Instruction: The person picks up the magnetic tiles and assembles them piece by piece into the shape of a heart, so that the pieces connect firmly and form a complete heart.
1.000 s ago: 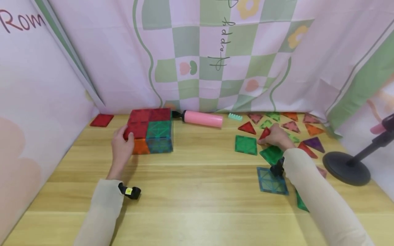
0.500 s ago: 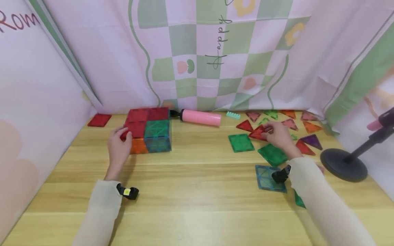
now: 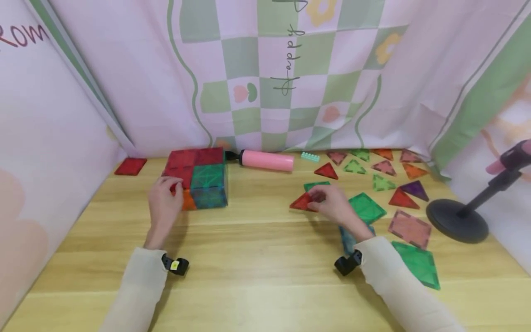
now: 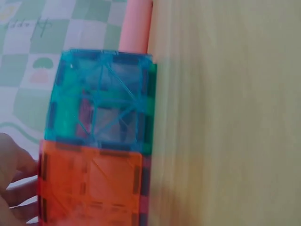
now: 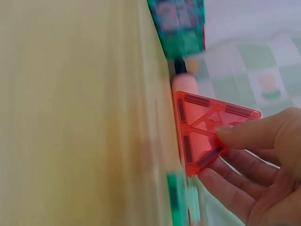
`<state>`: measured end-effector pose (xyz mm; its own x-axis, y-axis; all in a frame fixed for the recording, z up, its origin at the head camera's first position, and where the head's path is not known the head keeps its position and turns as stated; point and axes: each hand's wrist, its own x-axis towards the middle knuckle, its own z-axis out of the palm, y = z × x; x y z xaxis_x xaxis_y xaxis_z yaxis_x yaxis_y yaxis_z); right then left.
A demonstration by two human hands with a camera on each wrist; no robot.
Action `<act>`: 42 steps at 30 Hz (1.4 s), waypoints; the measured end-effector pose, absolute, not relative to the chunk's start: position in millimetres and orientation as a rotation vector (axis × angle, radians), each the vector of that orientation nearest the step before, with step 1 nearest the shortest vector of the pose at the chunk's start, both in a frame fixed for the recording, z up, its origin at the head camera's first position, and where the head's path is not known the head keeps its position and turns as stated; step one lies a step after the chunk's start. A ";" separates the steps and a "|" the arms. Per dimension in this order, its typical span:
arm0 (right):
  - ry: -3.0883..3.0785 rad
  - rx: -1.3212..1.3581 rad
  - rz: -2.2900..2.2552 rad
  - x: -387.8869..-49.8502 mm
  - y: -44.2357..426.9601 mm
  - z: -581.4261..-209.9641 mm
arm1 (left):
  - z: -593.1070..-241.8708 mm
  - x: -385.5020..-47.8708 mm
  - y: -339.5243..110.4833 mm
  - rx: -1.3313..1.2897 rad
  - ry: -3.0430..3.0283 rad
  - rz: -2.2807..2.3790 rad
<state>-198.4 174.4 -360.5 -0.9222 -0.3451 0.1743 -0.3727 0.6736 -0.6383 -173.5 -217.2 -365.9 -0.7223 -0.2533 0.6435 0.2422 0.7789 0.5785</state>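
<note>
A box of translucent magnetic tiles stands at the back left, red and green on top, with orange and blue tiles on its front. My left hand holds the box at its front left corner, fingers bent against it; part of the grip is hidden. Over the table, right of centre, my right hand pinches a red triangular magnetic tile between thumb and fingers. Behind that hand a green square tile lies partly covered. Below its wrist shows a blue square tile.
Several loose tiles, among them a purple triangle and a pink square, lie at the right. A black stand is beyond them. Along the curtain lie a pink pump and a mint toy brick. One red square tile lies far left.
The right hand has lifted the red triangle from among the loose tiles and carried it left toward the middle. The left hand stays at the box's corner.
</note>
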 end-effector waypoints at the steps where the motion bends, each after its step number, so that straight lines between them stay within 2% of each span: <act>1: -2.839 0.626 1.109 -196.6 168.2 -362.2 | -365.0 -172.1 -214.4 -0.004 -2.233 -0.853; 9: -2.861 0.709 1.247 -181.1 129.1 -368.2 | -356.5 -158.8 -171.7 -0.229 -2.306 -0.934; 15: -2.857 0.800 1.267 -177.6 110.0 -372.5 | -364.8 -149.9 -120.1 -0.513 -2.500 -1.170; 18: -2.846 0.847 1.285 -175.2 101.7 -374.5 | -371.8 -147.3 -101.6 -0.568 -2.701 -1.248; 28: -2.882 0.851 1.271 -171.5 84.6 -371.7 | -378.0 -153.6 -88.3 -0.612 -2.846 -1.157; 35: -2.884 0.803 1.279 -175.6 97.7 -361.0 | -374.5 -154.8 -88.8 -0.625 -2.858 -1.135; 42: -2.863 0.664 1.195 -204.2 152.2 -348.2 | -376.7 -154.3 -94.0 -0.539 -2.883 -1.243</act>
